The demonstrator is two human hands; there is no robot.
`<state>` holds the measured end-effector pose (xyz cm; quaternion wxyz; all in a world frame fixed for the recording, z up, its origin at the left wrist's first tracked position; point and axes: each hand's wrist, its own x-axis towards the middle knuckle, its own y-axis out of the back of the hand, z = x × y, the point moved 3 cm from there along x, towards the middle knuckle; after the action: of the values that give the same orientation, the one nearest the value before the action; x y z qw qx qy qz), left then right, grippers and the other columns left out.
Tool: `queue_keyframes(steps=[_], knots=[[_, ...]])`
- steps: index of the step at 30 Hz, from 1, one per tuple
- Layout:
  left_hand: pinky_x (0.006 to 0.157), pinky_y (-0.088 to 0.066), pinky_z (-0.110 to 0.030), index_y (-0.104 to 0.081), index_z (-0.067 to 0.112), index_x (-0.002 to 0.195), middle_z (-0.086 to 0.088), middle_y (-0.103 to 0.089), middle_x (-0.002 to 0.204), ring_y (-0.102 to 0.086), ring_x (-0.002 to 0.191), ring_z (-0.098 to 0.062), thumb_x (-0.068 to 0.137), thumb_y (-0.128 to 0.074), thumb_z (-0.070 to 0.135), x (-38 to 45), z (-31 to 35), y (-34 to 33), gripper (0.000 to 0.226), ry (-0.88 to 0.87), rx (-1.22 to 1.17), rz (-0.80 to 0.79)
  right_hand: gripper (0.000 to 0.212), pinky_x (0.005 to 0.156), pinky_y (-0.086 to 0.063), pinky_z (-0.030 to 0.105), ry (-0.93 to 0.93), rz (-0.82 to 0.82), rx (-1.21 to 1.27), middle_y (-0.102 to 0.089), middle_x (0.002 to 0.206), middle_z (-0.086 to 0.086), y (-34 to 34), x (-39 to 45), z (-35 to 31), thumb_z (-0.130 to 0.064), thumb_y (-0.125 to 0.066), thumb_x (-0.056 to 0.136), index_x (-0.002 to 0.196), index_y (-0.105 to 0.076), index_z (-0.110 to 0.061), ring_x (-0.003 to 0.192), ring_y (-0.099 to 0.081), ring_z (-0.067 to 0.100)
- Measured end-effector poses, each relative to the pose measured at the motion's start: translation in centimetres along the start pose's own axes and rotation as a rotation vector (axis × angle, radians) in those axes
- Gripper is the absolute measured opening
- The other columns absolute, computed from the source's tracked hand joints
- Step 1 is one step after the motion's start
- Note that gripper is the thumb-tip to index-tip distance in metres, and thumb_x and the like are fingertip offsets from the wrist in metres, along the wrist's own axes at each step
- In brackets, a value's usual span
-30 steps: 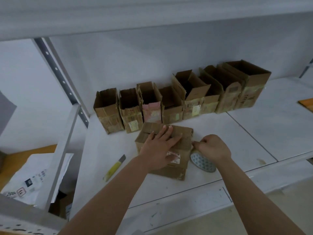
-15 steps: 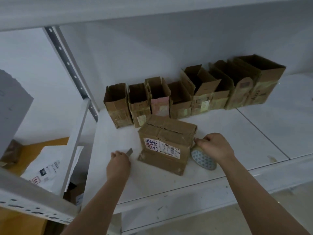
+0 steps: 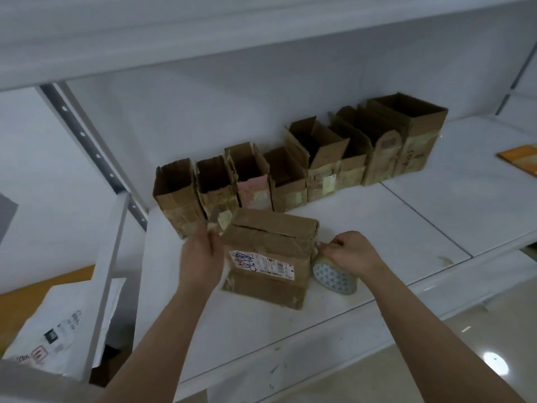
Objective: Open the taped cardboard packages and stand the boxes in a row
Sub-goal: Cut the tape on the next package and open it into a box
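Left hand [image 3: 200, 257]: fingers curled around a small tool, probably a cutter, whose blurred tip shows just above the hand at the upper left corner of the taped package [image 3: 268, 257]; the tool itself is too smeared to identify with certainty. Right hand [image 3: 350, 253]: fingers curled and pinching something at the package's right edge, possibly a tape end, while resting on a patterned tape roll [image 3: 334, 276] that lies just right of the package; this hold presumably steadies the package against the coming cut. The package stands on the white shelf [image 3: 406, 237], label toward the viewer, its top seam partly split but its flaps not yet raised. Behind the package, against the back wall, a row of opened boxes [image 3: 290, 175] stands upright, touching side by side, mouths upward. Judged stage: one package remains to open, after which it would join the row, likely at either end.
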<state>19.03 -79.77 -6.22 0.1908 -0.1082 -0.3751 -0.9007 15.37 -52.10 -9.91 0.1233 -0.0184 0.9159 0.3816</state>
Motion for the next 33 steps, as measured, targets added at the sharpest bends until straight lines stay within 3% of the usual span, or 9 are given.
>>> queue_keyframes(steps=[3,7,11,17,22,25,29,31,33], knots=[[0.052,-0.037,-0.027,-0.059,0.020,0.088,0.005,-0.051,0.060,-0.048,0.051,-0.008,0.104,-0.036,0.035,0.9,6.5,-3.2,0.032,-0.203,-0.162,-0.356,0.044,0.066,-0.051,0.030,-0.017,-0.029,0.089,-0.071,0.080,0.013,-0.1,-0.2,0.0,-0.046,-0.064,0.090,0.081,-0.072,-0.004,0.073,-0.067,0.021],[0.054,-0.039,-0.017,-0.059,0.020,0.075,0.008,-0.056,0.056,-0.050,0.047,0.002,0.106,-0.036,0.034,1.6,9.3,-8.2,0.041,-0.314,-0.081,-0.634,0.027,0.071,-0.049,0.030,-0.090,-0.096,0.312,-0.071,0.090,0.014,0.6,-0.5,0.5,-0.031,-0.064,0.092,0.086,-0.072,-0.006,0.080,-0.066,0.024],[0.070,-0.051,-0.034,-0.055,0.025,0.068,0.009,-0.058,0.057,-0.056,0.059,-0.010,0.105,-0.035,0.033,2.5,7.7,-10.7,0.042,-0.293,0.088,-0.639,0.013,0.081,-0.052,0.035,-0.080,-0.210,0.334,-0.072,0.100,0.011,1.2,-0.8,1.8,-0.017,-0.066,0.088,0.098,-0.073,-0.012,0.092,-0.066,0.025],[0.072,-0.048,-0.033,-0.054,0.024,0.071,0.008,-0.058,0.060,-0.059,0.066,-0.012,0.105,-0.030,0.038,2.5,7.5,-11.0,0.044,-0.311,0.121,-0.636,0.030,0.083,-0.055,0.033,-0.057,-0.191,0.199,-0.067,0.102,0.006,1.6,0.2,2.2,-0.027,-0.075,0.084,0.110,-0.064,-0.016,0.094,-0.067,0.023],[0.070,-0.047,-0.028,-0.055,0.021,0.072,0.007,-0.058,0.061,-0.056,0.060,-0.009,0.103,-0.031,0.043,2.4,7.4,-10.7,0.045,-0.311,0.076,-0.664,0.024,0.066,-0.055,0.029,-0.065,-0.160,0.137,-0.068,0.090,0.004,1.8,-0.2,3.2,-0.035,-0.077,0.082,0.097,-0.064,-0.022,0.073,-0.066,0.018],[0.069,-0.048,-0.025,-0.056,0.020,0.070,0.005,-0.060,0.065,-0.059,0.063,-0.010,0.103,-0.038,0.042,2.3,7.5,-10.2,0.043,-0.261,-0.040,-0.798,0.009,0.076,-0.058,0.034,-0.007,-0.142,0.219,-0.073,0.090,0.008,2.3,-0.5,3.5,-0.031,-0.075,0.084,0.084,-0.068,-0.025,0.081,-0.070,0.025],[0.072,-0.040,-0.031,-0.054,0.021,0.072,0.006,-0.052,0.071,-0.051,0.074,-0.015,0.104,-0.039,0.029,2.2,9.7,-9.7,0.035,-0.445,0.286,-0.944,0.015,0.065,-0.054,0.026,0.018,-0.044,0.267,-0.069,0.082,0.007,2.9,-1.3,3.4,-0.021,-0.068,0.090,0.076,-0.064,-0.022,0.071,-0.064,0.019],[0.070,-0.036,-0.031,-0.054,0.023,0.077,0.006,-0.050,0.075,-0.050,0.079,-0.015,0.105,-0.035,0.033,2.1,11.0,-10.3,0.035,-0.472,0.466,-0.973,0.020,0.072,-0.056,0.033,0.021,0.020,0.285,-0.070,0.080,0.008,3.1,-1.7,3.2,-0.020,-0.069,0.089,0.071,-0.062,-0.023,0.072,-0.066,0.022],[0.076,-0.039,-0.031,-0.063,0.019,0.104,0.002,-0.058,0.095,-0.055,0.095,-0.020,0.105,-0.031,0.038,2.0,11.8,-11.1,0.037,-0.490,0.646,-0.978,0.023,0.076,-0.057,0.041,0.030,0.078,0.290,-0.071,0.076,0.008,3.1,-2.1,2.9,-0.024,-0.070,0.087,0.066,-0.061,-0.028,0.074,-0.069,0.029]])
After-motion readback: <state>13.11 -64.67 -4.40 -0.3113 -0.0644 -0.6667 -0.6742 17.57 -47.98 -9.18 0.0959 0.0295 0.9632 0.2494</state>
